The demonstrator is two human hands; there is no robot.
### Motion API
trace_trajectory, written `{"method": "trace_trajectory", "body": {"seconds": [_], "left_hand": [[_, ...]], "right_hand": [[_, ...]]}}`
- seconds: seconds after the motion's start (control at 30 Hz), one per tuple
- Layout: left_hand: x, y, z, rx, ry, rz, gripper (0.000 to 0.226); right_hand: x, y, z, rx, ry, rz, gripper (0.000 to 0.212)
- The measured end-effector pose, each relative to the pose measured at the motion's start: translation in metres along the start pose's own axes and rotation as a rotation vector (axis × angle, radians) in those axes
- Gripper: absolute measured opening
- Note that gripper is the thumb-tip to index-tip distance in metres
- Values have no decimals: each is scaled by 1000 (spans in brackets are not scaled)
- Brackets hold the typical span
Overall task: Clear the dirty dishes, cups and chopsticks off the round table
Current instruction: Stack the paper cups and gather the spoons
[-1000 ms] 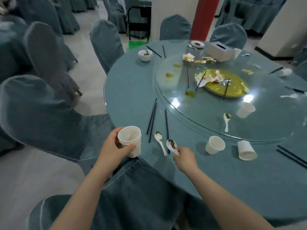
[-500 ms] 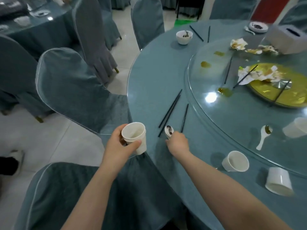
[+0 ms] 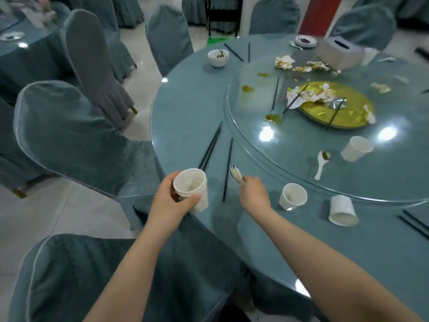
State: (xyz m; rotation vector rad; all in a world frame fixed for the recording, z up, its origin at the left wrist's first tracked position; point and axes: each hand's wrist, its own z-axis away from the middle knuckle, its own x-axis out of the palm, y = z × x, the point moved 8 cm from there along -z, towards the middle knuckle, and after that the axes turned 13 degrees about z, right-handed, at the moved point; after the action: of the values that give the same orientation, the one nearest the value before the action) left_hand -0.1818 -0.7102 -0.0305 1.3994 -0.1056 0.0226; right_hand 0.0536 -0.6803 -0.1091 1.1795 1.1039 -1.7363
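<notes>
Left hand (image 3: 173, 201) gripped the cup (image 3: 191, 189); right hand (image 3: 251, 194) pinched spoons (image 3: 235, 175) near the surface's edge; best dropped bowl-first into it.

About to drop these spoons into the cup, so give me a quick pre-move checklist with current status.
1. Left hand grips the cup: ok.
2. Right hand holds the spoons: ok; number held: cannot tell.
3. Cup mouth faces up: ok.
4. Room inside cup: cannot tell; something pale lies in it.
5. Path from spoons to cup: ok; only a flat chopstick lies below.
6. Grip firmness on spoons: cannot tell; fingers hidden.
</notes>
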Motion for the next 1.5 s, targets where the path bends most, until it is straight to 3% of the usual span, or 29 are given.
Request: {"method": "trace_trajectory", "body": {"seconds": [0.23,0.53,0.63,0.97,1.07,1.17,1.3,1.5], "left_hand": [[110,-19,1,-25,-233,21,53],[226,-45,-22,-73,-353,37,58],[252,-64,-30,-100,-364,11,61],[277,-113,-28,-131,-399,-244,63],[277,-130,-25,-193,-436,-306,87],[277,-137,-25,-213,-421,-368,102],[271,-131,-31,-123,-262,-432,75],[293,-101,-45,10,-250,-369,63]], "right_hand": [[-65,116,25,93,192,27,18],[-107,229,-21,185,184,67,19],[-112,252,-42,187,177,32,33],[-82,270,-104,235,10,4,29],[-71,265,-114,247,-19,-30,47],[-63,262,-118,252,-45,62,48],[-61,268,-115,221,-13,128,49],[-64,287,-94,83,2,167,28]]}}
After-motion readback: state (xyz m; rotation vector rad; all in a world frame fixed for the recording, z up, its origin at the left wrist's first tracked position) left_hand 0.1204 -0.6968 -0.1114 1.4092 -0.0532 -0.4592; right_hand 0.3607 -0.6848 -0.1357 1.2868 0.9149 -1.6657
